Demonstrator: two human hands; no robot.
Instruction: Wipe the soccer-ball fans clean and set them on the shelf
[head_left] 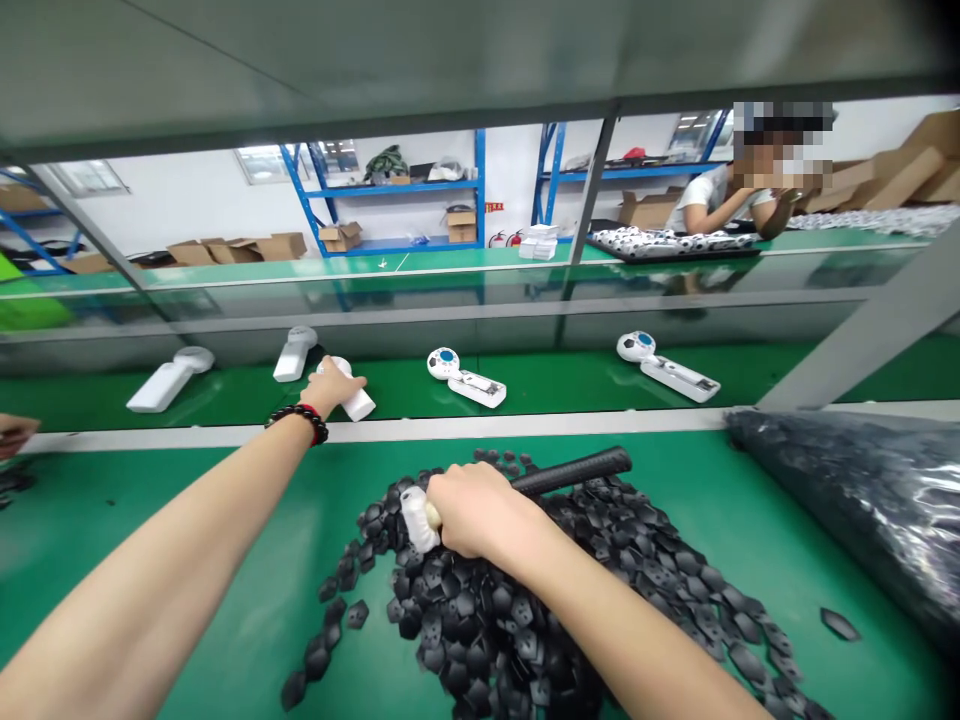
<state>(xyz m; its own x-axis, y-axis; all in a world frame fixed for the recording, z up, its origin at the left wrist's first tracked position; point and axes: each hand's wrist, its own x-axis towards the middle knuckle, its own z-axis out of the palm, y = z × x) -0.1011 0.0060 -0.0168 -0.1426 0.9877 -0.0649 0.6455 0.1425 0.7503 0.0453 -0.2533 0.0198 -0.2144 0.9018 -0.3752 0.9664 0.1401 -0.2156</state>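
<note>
My left hand (pixel 331 388) reaches out over the green conveyor belt (pixel 540 375) and closes on a white handheld fan (pixel 352 395) lying there. A dark bead bracelet (pixel 300 420) sits on that wrist. My right hand (pixel 472 510) rests on a pile of small black plastic pieces (pixel 525 610) and grips a tool with a black handle (pixel 577 470). A white taped part (pixel 416 515) shows past the thumb.
Several more white fans lie along the belt: two plain ones (pixel 169 380) at left, two with blue centres (pixel 465 378) at right. A black plastic bag (pixel 855 500) lies at right. Another person (pixel 720 200) sits across the line. A hand (pixel 13 432) shows at the left edge.
</note>
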